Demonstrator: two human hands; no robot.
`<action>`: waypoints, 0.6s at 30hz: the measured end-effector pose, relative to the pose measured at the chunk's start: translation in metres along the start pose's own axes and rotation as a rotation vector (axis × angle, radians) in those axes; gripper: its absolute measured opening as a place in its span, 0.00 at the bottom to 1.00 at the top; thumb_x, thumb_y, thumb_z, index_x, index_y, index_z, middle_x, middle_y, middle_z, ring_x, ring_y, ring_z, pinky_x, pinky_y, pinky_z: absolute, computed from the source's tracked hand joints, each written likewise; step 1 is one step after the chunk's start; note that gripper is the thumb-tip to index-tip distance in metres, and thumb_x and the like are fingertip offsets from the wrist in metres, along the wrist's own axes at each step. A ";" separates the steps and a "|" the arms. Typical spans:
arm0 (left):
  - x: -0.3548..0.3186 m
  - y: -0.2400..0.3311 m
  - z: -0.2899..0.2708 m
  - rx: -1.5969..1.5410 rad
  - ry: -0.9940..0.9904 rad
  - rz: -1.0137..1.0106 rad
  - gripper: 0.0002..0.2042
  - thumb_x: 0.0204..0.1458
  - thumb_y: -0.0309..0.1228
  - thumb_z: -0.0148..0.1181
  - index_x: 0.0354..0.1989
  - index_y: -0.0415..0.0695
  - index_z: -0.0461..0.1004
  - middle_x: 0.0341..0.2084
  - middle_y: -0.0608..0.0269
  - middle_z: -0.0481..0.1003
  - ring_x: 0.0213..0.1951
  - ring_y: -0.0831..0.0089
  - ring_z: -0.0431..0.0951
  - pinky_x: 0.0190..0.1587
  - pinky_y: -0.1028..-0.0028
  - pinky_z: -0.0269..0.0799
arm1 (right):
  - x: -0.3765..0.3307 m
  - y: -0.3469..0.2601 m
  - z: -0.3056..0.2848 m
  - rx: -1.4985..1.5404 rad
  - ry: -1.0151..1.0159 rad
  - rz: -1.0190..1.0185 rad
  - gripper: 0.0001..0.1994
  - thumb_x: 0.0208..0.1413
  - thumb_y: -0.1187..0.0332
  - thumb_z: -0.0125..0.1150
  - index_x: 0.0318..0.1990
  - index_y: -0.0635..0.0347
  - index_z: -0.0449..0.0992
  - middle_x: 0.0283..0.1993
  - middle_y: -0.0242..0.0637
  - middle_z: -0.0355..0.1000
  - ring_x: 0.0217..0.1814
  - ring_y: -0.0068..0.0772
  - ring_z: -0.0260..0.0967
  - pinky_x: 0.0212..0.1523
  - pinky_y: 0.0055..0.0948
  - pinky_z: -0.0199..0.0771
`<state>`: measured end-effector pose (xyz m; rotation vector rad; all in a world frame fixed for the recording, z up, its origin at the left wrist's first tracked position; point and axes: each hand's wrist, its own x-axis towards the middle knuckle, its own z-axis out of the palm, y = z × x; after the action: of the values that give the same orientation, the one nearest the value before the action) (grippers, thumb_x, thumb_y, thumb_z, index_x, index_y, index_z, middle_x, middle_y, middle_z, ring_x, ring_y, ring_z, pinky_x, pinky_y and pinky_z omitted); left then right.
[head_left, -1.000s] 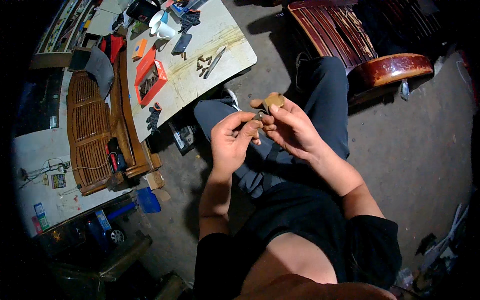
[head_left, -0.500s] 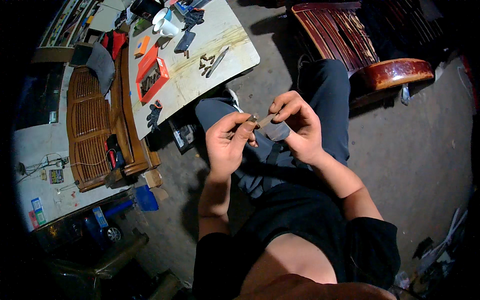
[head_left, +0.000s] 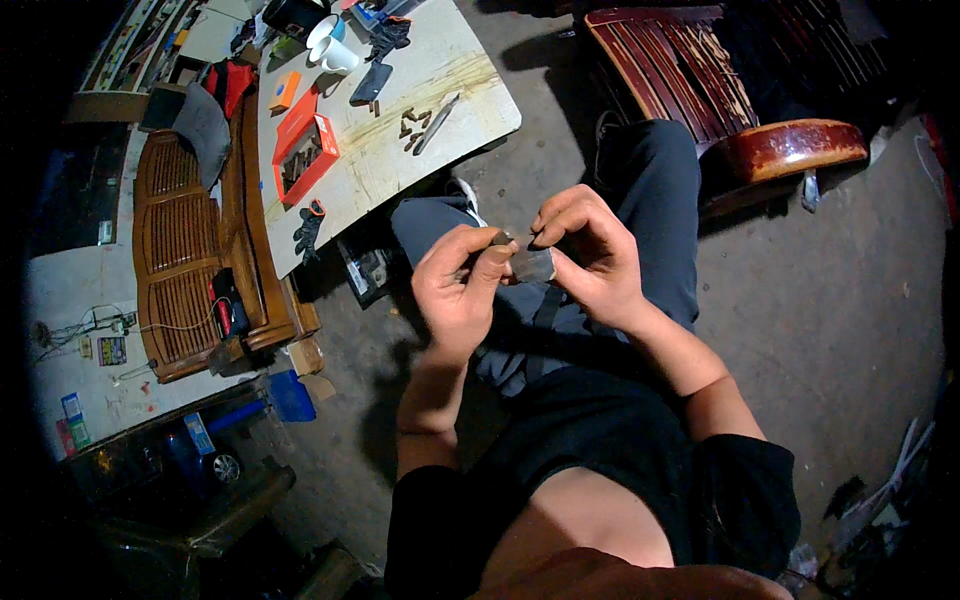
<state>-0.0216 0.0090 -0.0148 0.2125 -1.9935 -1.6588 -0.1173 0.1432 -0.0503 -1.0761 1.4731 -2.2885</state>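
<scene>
I sit with both hands raised over my lap. My left hand (head_left: 462,290) pinches a small dark piece (head_left: 499,241) between thumb and fingers. My right hand (head_left: 588,255) holds a small grey-brown block (head_left: 532,264) that touches the dark piece. The two hands meet over my grey trousers (head_left: 650,180). What the small parts are is too small to tell.
A white tabletop (head_left: 400,130) ahead on the left carries an orange open box (head_left: 305,160), several small brown pieces (head_left: 412,124), a slim metal tool (head_left: 437,110) and white cups (head_left: 330,45). A slatted wooden panel (head_left: 180,250) lies left, a red-brown wooden chair (head_left: 740,110) right, on concrete floor.
My right hand has turned and lowered, its fingers curling over the block. The light brown piece seen above my fingers earlier is hidden now. Both hands stay together over my lap.
</scene>
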 end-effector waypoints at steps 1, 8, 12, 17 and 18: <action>-0.001 -0.001 0.000 -0.018 0.000 -0.018 0.06 0.56 0.24 0.59 0.34 0.31 0.75 0.24 0.62 0.72 0.24 0.81 0.72 0.25 0.82 0.68 | -0.001 -0.001 0.001 0.041 0.005 0.030 0.07 0.48 0.80 0.61 0.35 0.65 0.72 0.41 0.39 0.67 0.44 0.30 0.67 0.47 0.26 0.67; -0.002 0.000 0.006 -0.190 -0.010 -0.149 0.07 0.57 0.25 0.58 0.36 0.31 0.74 0.24 0.63 0.73 0.24 0.80 0.73 0.27 0.81 0.71 | -0.001 -0.001 0.004 0.297 -0.002 0.182 0.08 0.54 0.76 0.62 0.39 0.65 0.71 0.41 0.37 0.68 0.45 0.27 0.66 0.48 0.26 0.66; -0.001 -0.007 0.002 -0.154 -0.020 -0.140 0.07 0.58 0.25 0.57 0.37 0.31 0.74 0.26 0.62 0.74 0.24 0.79 0.74 0.28 0.81 0.72 | 0.000 -0.005 0.006 0.361 0.023 0.254 0.07 0.53 0.76 0.62 0.38 0.64 0.71 0.40 0.37 0.69 0.45 0.28 0.67 0.48 0.27 0.66; -0.001 -0.013 0.002 -0.223 0.004 -0.113 0.08 0.57 0.26 0.58 0.38 0.31 0.75 0.27 0.62 0.74 0.25 0.79 0.74 0.28 0.80 0.71 | 0.015 -0.015 -0.004 -0.228 -0.003 -0.136 0.09 0.47 0.77 0.64 0.36 0.62 0.74 0.36 0.37 0.70 0.38 0.34 0.69 0.40 0.28 0.69; 0.000 -0.014 0.001 -0.231 0.000 -0.109 0.08 0.57 0.26 0.58 0.38 0.31 0.75 0.28 0.62 0.74 0.25 0.79 0.74 0.28 0.80 0.72 | 0.022 -0.020 -0.008 -0.390 -0.031 -0.295 0.10 0.46 0.77 0.65 0.37 0.61 0.74 0.35 0.37 0.70 0.36 0.35 0.69 0.38 0.29 0.69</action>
<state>-0.0249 0.0071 -0.0282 0.2389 -1.7989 -1.9406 -0.1342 0.1463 -0.0249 -1.5170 1.9131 -2.1995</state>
